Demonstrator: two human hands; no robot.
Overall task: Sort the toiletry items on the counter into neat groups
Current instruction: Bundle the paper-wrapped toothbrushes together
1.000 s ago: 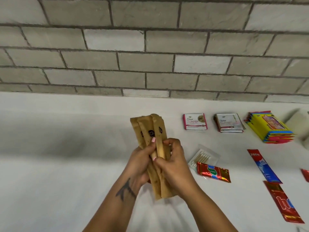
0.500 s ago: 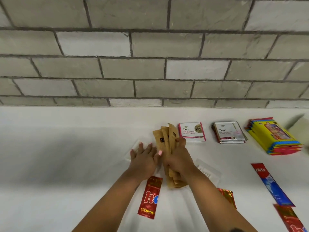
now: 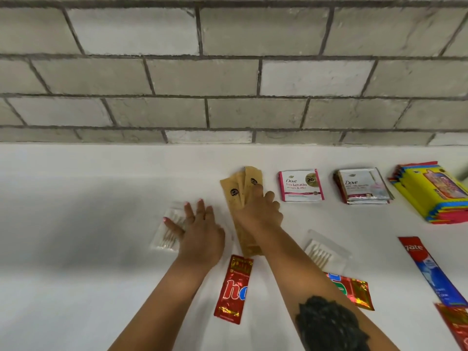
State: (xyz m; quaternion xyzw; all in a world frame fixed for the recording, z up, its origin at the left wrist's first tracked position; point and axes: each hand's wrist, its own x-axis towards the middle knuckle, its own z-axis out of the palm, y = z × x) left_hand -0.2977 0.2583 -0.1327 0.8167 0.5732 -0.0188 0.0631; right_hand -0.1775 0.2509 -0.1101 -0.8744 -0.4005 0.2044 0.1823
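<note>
Three brown paper packets (image 3: 237,193) lie fanned on the white counter (image 3: 76,224), left of the sachet groups. My right hand (image 3: 258,211) lies over their middle with curled fingers holding them down. My left hand (image 3: 200,231) is flat, fingers spread, touching a clear packet of cotton swabs (image 3: 164,236) to the left. A second clear swab packet (image 3: 326,252) sits beside my right forearm. A red sachet (image 3: 233,290) lies between my forearms.
Along the back stand a pink Dove sachet (image 3: 300,184), a stack of white Dove sachets (image 3: 363,186) and a yellow packet stack (image 3: 430,193). A foil sachet (image 3: 354,290), a toothpaste sachet (image 3: 430,269) and another red sachet (image 3: 455,328) lie loose at right. A brick wall (image 3: 228,77) backs the counter.
Both hands carried the brown packets forward and down onto the counter. My left hand let go of them and moved left onto the swab packet.
</note>
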